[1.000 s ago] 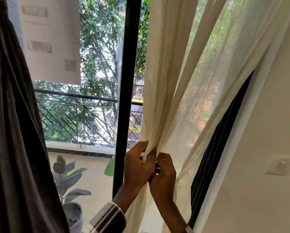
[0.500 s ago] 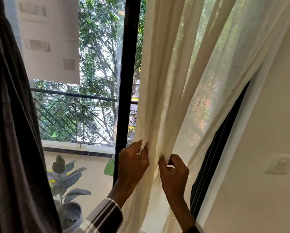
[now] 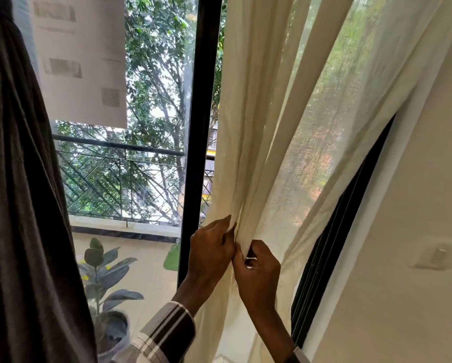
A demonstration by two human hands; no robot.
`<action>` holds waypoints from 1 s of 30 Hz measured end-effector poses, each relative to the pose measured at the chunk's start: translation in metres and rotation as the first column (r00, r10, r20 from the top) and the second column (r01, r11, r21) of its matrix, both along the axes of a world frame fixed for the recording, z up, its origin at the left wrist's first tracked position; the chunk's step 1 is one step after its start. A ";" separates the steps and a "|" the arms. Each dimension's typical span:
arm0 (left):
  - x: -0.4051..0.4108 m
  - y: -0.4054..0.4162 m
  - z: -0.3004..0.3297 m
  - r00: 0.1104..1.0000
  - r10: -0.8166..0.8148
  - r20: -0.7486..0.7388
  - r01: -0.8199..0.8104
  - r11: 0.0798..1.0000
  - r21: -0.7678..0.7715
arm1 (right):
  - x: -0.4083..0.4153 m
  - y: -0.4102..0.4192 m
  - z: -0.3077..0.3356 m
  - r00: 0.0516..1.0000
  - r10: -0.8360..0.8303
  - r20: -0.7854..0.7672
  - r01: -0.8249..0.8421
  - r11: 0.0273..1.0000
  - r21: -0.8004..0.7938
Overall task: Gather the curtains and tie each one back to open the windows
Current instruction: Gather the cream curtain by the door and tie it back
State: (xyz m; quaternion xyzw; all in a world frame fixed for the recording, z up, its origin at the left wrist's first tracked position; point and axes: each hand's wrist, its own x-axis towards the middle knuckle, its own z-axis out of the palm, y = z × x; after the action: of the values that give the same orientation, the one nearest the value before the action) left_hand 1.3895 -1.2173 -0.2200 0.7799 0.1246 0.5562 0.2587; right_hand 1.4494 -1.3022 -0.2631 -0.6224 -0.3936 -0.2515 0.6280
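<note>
Both hands are at the cream curtain [image 3: 277, 106], which hangs over the right part of the window and slants from the upper right toward the lower middle of the view. The left hand [image 3: 212, 251] has its fingers [image 3: 223, 224] curled round a bunch of gathered folds, thumb side toward the glass. Just to its right and a little lower, touching it, the right hand [image 3: 259, 271] pinches the next fold, its fingers [image 3: 256, 247] bent tight on the cloth. The folds rise in narrow pleats from the two hands, while the sheer cloth farther right spreads flat and lets green and orange light through. A striped sleeve [image 3: 167, 334] covers the left forearm. Left of the hands stands the black window frame [image 3: 201, 127], and through the glass show a balcony railing [image 3: 120, 176], trees and a potted plant [image 3: 102, 279] on the balcony floor. A dark curtain [image 3: 18, 205] hangs down the far left of the view. On the right is a cream wall [image 3: 416, 258] with a small switch [image 3: 439, 255], and between wall and cream curtain a dark strip of frame [image 3: 332, 252] shows.
</note>
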 end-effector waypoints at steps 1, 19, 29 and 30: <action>-0.001 -0.001 0.001 0.999 -0.034 0.008 0.035 0.999 -0.019 | 0.002 0.001 -0.001 1.000 -0.005 -0.001 0.005 1.000 -0.005; -0.011 -0.020 0.005 0.994 0.041 -0.097 -0.051 0.994 -0.098 | 0.020 -0.043 -0.011 0.999 -0.049 -0.001 0.049 0.992 -0.118; -0.015 -0.018 -0.005 0.997 0.027 -0.068 -0.030 0.999 -0.045 | 0.044 -0.064 -0.029 0.941 -0.333 0.064 0.310 0.769 -0.559; -0.015 -0.016 -0.005 0.997 0.025 -0.070 -0.028 0.999 -0.043 | 0.046 -0.065 -0.035 0.923 -0.339 0.184 0.376 0.687 -0.621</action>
State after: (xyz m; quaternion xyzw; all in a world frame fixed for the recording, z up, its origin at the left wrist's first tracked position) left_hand 1.3742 -1.2335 -0.2251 0.7911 0.1561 0.5294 0.2638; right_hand 1.4950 -1.3676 -0.2985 -0.8573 -0.3439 -0.2348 0.3026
